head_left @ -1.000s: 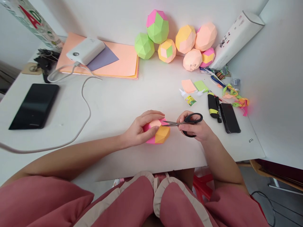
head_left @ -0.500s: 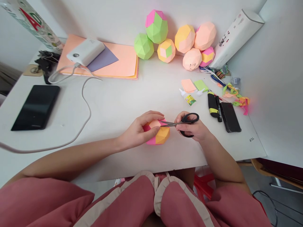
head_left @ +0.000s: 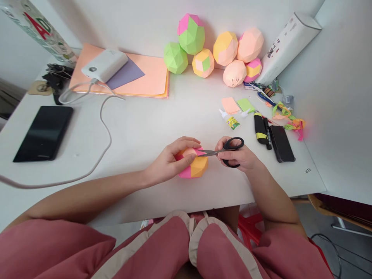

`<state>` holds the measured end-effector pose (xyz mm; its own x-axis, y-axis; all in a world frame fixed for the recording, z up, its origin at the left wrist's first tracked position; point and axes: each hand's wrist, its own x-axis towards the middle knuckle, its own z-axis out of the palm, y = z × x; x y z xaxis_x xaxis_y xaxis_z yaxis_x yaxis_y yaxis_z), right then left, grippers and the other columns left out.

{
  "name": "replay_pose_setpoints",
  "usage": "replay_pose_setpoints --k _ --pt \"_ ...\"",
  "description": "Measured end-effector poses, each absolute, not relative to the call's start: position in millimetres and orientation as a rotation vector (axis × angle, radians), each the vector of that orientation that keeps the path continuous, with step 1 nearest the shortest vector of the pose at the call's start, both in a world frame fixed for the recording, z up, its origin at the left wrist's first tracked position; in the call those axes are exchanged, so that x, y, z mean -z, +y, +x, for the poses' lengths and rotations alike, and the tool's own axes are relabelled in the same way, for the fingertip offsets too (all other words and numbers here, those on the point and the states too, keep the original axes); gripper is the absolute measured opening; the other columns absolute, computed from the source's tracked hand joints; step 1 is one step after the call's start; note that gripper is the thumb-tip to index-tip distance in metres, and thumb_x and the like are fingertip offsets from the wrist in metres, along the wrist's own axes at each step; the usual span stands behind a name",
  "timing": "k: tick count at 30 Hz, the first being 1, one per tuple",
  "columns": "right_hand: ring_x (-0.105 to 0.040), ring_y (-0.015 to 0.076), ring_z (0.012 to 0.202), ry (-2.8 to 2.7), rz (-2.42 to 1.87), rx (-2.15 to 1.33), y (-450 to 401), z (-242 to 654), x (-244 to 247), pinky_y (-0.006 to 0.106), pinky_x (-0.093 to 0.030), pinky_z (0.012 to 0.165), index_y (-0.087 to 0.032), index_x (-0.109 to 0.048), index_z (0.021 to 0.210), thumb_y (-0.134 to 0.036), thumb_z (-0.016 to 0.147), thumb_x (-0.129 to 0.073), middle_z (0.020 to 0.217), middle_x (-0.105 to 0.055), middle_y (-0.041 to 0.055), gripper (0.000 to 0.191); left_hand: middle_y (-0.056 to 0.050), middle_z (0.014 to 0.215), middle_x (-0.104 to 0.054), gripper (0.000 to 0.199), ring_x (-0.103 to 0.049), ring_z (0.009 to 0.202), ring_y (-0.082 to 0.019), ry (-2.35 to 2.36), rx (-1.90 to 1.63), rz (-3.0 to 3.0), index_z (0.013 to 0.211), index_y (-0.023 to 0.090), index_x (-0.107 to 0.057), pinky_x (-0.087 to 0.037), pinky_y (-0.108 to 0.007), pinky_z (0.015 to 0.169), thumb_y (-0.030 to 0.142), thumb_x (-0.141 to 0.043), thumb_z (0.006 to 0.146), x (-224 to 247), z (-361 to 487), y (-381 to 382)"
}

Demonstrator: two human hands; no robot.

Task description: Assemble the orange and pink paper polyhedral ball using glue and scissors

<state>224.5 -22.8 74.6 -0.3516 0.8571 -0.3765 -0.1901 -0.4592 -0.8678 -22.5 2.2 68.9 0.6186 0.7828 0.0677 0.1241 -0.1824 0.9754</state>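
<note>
My left hand [head_left: 179, 157] is closed round a faceted paper ball [head_left: 198, 167] of pink, orange and peach pieces, near the front of the white table. Its thumb and fingers press on the upper side of the ball. In my right hand [head_left: 236, 155] is a pair of black-handled scissors [head_left: 234, 143], held by the handles with the blades pointing left. The blade tips, slightly apart, touch the pink part at the top of the ball. Whether paper lies between the blades is too small to tell.
Several finished paper balls [head_left: 192, 37] sit against the wall. A glue bottle [head_left: 231, 119], peach paper squares [head_left: 230, 105], a cutter [head_left: 260, 128] and a phone [head_left: 281, 143] lie to the right. A tablet [head_left: 43, 133], white cable [head_left: 107, 145] and power bank [head_left: 105, 65] are on the left.
The hands, ball and scissors hold almost the same pose. The view has shifted very slightly; nothing was picked up or let go.
</note>
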Motion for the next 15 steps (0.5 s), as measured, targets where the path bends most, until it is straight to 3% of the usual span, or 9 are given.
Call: replay_pose_setpoints --k 7,12,15 --pt "-0.029 0.0011 0.038 -1.053 -1.103 -1.741 -22 227 -75 0.017 -0.019 0.035 -0.02 -0.054 0.08 -0.032 0.069 -0.081 0.066 -0.062 -0.004 0.031 -0.013 0.125 -0.062 0.025 -0.062 0.112 -0.023 0.742 -0.755 1.813 0.113 0.018 -0.063 -0.056 -0.037 0.094 0.032 -0.051 0.097 -64 -22 3" --pt "-0.053 0.0104 0.062 -1.53 -1.396 -0.692 -19 230 -64 0.024 -0.042 0.054 -0.021 -0.058 0.085 -0.024 0.081 -0.065 0.082 -0.063 0.0017 0.009 -0.017 0.128 -0.054 0.037 -0.057 0.119 -0.028 0.627 -0.995 2.174 0.124 0.019 -0.059 -0.055 -0.047 0.097 0.04 -0.057 0.094 -44 -22 11" --pt "-0.058 0.014 0.072 -1.777 -1.478 -0.354 -18 229 -56 0.026 -0.044 0.06 -0.021 -0.059 0.087 -0.019 0.082 -0.057 0.086 -0.063 0.004 0.005 -0.016 0.126 -0.052 0.045 -0.058 0.117 -0.029 0.551 -1.148 2.308 0.131 0.021 -0.056 -0.058 -0.046 0.091 0.043 -0.06 0.092 -33 -23 16"
